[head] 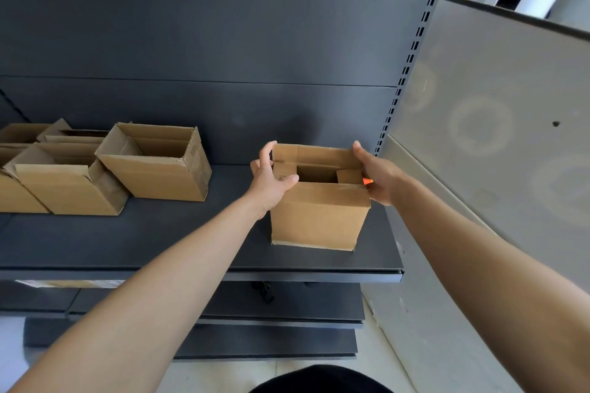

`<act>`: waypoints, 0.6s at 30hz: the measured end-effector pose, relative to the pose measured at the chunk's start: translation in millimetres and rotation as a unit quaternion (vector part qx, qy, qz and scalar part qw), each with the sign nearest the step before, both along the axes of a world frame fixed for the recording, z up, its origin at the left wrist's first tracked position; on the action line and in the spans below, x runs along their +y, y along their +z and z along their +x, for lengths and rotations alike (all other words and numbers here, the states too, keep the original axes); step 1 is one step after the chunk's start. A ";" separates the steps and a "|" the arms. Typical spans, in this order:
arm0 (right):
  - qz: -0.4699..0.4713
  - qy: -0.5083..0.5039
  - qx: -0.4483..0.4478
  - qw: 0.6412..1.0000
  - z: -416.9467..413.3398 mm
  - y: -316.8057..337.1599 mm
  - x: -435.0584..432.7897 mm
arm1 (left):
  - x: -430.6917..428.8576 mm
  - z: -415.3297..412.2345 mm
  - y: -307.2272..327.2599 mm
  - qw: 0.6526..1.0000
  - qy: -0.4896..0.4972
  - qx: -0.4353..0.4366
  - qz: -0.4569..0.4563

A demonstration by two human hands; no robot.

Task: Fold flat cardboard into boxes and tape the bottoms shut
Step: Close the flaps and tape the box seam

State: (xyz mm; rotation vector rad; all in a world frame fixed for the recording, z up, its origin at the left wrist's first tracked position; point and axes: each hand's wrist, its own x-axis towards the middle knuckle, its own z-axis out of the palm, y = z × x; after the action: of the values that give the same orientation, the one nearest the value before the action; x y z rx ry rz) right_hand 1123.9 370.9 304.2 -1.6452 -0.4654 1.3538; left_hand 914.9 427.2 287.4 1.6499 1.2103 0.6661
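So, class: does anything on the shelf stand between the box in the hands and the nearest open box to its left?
Nothing visible does. Only dark shelf lies between the box, gripped by the left hand and right hand, and the nearest open box.

Roughly six cardboard boxes (319,215) — two hands (270,182).

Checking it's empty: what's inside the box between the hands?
Inside the box, two inward-folded flaps and a dark gap show; the floor is hidden by them and shadow.
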 end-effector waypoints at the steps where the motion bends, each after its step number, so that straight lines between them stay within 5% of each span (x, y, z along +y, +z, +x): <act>1: -0.002 0.000 -0.007 1.000 -0.5 -0.5 0.4 | 0.5 -0.5 -0.7 1.000 -0.003 -0.003 0.001; 12: 0.006 0.098 -0.074 0.992 9.9 -14.2 -3.1 | 2.8 -7.2 -11.8 0.999 -0.025 -0.031 -0.003; 18: -0.006 0.121 -0.072 0.990 11.1 -11.4 6.0 | 10.5 -4.2 -1.4 0.997 -0.030 0.045 0.057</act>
State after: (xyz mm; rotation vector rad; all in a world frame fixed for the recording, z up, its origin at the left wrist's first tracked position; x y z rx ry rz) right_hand 1135.0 376.9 292.8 -1.7469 -0.7646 1.4191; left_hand 910.7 437.7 286.1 1.8206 1.2006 0.6401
